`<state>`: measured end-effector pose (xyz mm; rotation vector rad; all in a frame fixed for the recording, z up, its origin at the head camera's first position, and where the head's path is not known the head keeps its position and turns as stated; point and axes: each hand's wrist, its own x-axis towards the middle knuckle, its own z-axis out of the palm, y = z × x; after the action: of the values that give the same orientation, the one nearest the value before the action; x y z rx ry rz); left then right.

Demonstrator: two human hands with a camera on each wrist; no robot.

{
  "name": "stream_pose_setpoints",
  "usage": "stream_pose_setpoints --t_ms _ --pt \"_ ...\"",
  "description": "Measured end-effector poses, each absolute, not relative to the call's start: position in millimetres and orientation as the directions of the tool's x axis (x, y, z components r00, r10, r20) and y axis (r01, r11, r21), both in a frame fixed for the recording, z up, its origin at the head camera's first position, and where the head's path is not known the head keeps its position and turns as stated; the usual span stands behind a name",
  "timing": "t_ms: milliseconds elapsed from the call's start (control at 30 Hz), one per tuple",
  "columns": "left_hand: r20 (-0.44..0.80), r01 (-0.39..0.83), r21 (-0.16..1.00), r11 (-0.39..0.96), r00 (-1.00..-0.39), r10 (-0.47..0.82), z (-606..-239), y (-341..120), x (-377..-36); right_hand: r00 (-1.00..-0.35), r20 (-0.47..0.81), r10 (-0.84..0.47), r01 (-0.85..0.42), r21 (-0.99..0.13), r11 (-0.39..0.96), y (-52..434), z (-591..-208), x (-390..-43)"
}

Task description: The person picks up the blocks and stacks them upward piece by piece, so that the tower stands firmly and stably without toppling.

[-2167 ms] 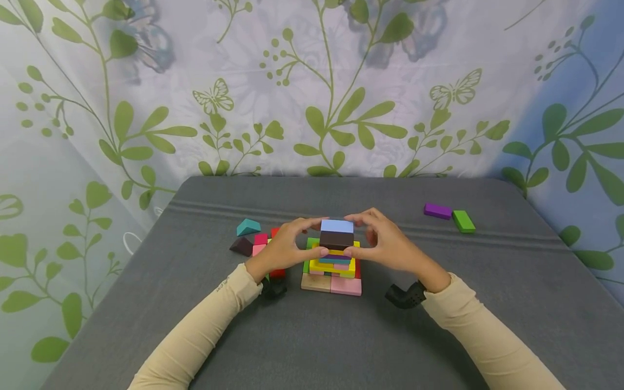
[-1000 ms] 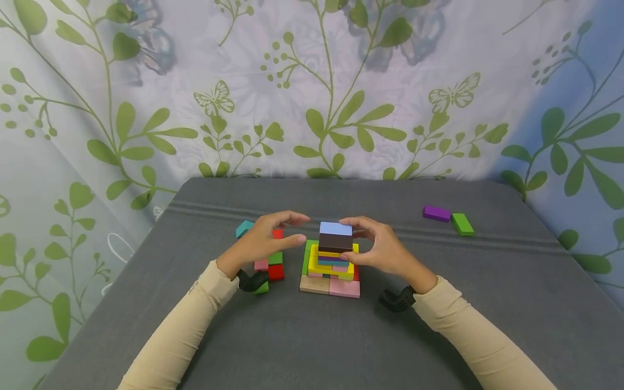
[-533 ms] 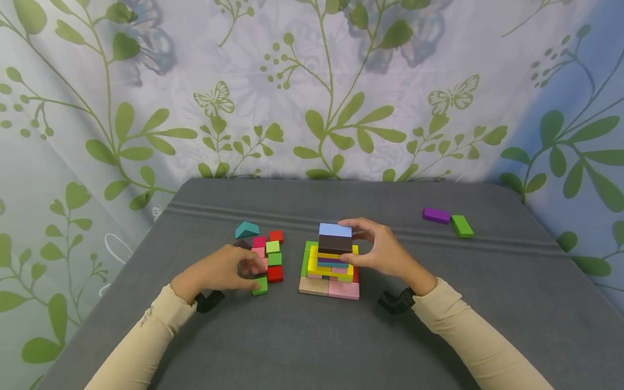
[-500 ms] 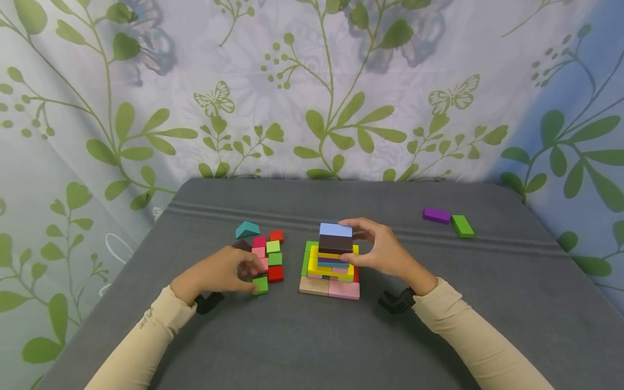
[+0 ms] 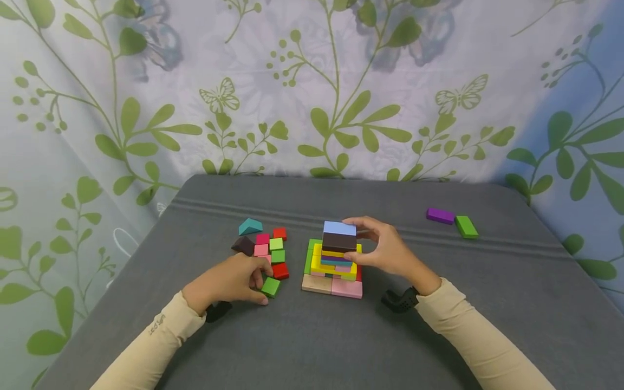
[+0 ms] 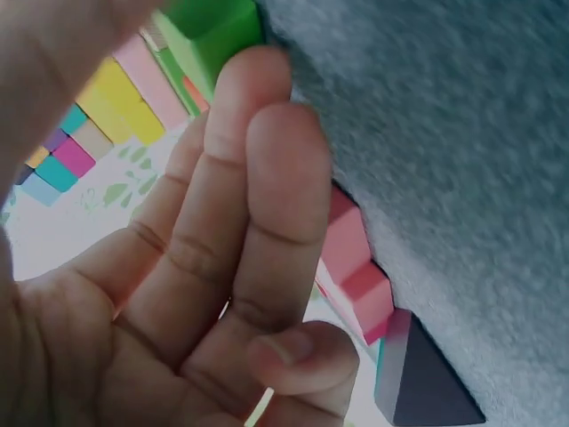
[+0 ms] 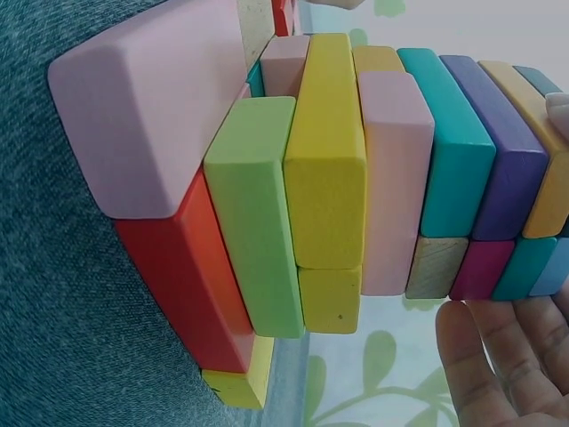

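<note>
My left hand pinches a small green block between thumb and fingertips, at the near end of the left group. In the left wrist view the green block shows past the fingertips, partly hidden by the hand. A stepped tower of colored wooden blocks stands in the middle, with dark brown and light blue pieces on top. My right hand holds the tower's upper part from the right, thumb in front and fingers behind. In the right wrist view, that thumb rests by the upper layers.
Beside my left hand lie red blocks, pink blocks and other small blocks. A dark triangular block and a teal one lie beyond. Purple and green bars lie at the far right of the grey table.
My left hand has left the tower for the blocks on the left and taken hold of the green block, which has shifted slightly right and turned. My right hand stays at the tower.
</note>
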<state>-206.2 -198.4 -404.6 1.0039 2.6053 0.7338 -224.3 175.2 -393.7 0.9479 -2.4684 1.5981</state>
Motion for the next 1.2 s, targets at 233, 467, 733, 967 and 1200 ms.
stream_pose_setpoints --t_ms 233,467,733,967,1200 --pt "-0.016 0.618 0.517 0.592 -0.685 0.729 -401 -192 -206 -0.810 0.361 -0.462 -0.519 -0.808 0.279 177 -395 -225" --pt "-0.037 0.614 0.467 0.636 -0.706 0.708 -399 -182 -202 -0.811 0.365 -0.458 -0.520 -0.808 0.277 177 -394 -226" --pt "-0.018 0.550 0.308 0.776 -0.813 0.583 -399 -169 -191 -0.810 0.369 -0.455 -0.524 -0.804 0.281 177 -394 -226" --pt "0.056 0.675 0.268 0.688 -0.724 0.688 -386 -161 -193 -0.809 0.364 -0.462 -0.521 -0.807 0.276 176 -395 -226" --pt "0.279 0.757 0.338 0.559 -0.648 0.709 -347 -143 -205 -0.812 0.351 -0.466 -0.510 -0.816 0.273 175 -394 -224"
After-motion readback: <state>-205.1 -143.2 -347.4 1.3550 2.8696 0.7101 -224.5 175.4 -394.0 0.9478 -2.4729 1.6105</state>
